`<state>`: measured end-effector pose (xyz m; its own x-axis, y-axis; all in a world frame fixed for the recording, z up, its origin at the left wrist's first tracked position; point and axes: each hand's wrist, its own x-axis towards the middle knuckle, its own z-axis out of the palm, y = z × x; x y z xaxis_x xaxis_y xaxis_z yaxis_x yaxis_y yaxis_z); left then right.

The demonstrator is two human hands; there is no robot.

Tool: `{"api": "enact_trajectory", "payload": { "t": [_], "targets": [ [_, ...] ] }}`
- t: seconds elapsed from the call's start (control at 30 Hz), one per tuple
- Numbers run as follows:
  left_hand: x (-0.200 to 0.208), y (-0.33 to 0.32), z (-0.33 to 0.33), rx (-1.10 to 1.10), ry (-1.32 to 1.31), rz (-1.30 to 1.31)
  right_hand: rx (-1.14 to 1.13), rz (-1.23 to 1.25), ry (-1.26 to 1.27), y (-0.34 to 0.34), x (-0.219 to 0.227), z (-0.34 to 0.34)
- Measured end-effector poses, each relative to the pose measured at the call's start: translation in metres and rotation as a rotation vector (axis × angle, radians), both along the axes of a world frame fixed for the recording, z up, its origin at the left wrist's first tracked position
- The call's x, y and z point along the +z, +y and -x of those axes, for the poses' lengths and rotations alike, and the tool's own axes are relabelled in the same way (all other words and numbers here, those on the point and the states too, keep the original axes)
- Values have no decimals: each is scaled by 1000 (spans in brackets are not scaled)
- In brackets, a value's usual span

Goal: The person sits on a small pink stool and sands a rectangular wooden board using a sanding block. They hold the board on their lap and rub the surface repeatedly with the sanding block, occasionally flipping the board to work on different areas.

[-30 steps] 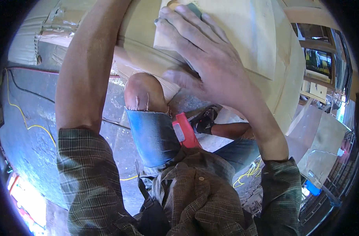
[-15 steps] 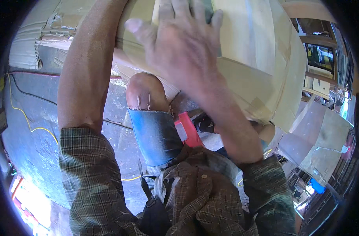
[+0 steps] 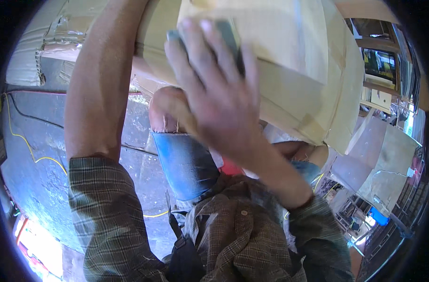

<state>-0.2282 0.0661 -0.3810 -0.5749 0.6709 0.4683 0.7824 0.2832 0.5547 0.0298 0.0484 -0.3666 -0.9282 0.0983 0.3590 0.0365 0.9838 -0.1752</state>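
My right hand [image 3: 216, 101] is pressed over a dark grey-green sanding block [image 3: 230, 37], its fingers stretched along the top and blurred by motion. Beneath lies a pale wooden board [image 3: 285, 37], and the block is at the board's near left edge. Cardboard [image 3: 313, 105] is spread under the board and hangs down towards my knees. My left forearm [image 3: 101, 84] reaches up past the upper edge of the picture, left of the board, so my left hand is out of sight.
Below the cardboard are my knees in torn jeans [image 3: 181, 162] and a red plastic thing [image 3: 231, 168]. A yellow cord [image 3: 31, 148] crosses the dark floor at left. To the right stand a pale box-like panel [image 3: 383, 164] and shelves with wooden frames [image 3: 378, 44].
My right hand has drawn back towards me over the board's near edge, and more of the block shows. The left forearm has hardly shifted.
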Motion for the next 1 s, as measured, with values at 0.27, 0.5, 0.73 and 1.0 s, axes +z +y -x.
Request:
{"api": "enact_trajectory", "payload": {
  "t": [0.27, 0.5, 0.73, 1.0],
  "targets": [
    [6, 4, -4, 23, 47, 27, 18, 33, 24, 14, 11, 21],
    [2, 8, 5, 20, 173, -17, 15, -46, 6, 11, 12, 13],
    [-4, 5, 2, 57, 140, -32, 5, -8, -14, 9, 14, 6],
    [-4, 3, 7, 34, 162, -12, -14, -25, 15, 15, 18, 8]
  ]
}}
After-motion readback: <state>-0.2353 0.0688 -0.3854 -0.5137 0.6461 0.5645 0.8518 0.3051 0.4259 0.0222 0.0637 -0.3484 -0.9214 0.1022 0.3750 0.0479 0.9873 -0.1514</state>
